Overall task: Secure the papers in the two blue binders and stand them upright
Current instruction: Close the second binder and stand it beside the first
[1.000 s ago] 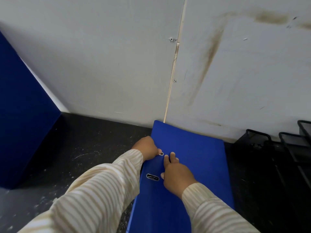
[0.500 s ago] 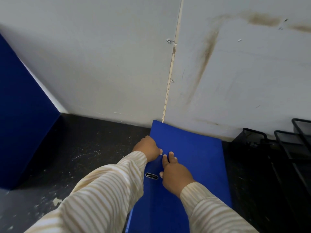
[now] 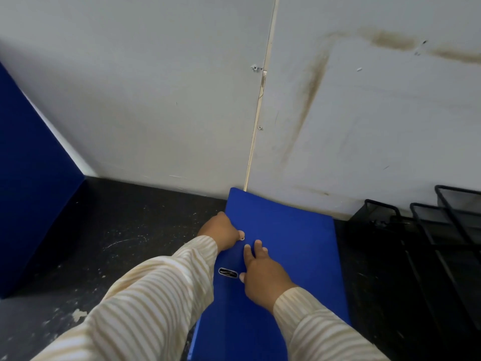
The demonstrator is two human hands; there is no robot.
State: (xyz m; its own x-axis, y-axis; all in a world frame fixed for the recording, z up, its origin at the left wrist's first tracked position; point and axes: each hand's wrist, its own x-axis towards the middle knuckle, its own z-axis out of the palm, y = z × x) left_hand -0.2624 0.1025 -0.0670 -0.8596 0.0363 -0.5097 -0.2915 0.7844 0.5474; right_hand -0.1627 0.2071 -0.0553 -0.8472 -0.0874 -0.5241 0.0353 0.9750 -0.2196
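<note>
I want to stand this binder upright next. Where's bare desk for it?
The widest bare patch is the dark desk left of the blue binder, bordered by the blue panel and the white wall. Right of the binder it is crowded: only a narrow strip before the black wire trays.

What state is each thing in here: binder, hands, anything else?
Blue binder: closed, lying flat on the dark table.
Left hand: grips the binder's spine edge, thumb on the cover.
Right hand: flat on the cover, fingers straight.
Dark blue panel: upright at left; maybe the second binder, cannot tell.
Black mesh trays: at right, contents unclear.
</note>
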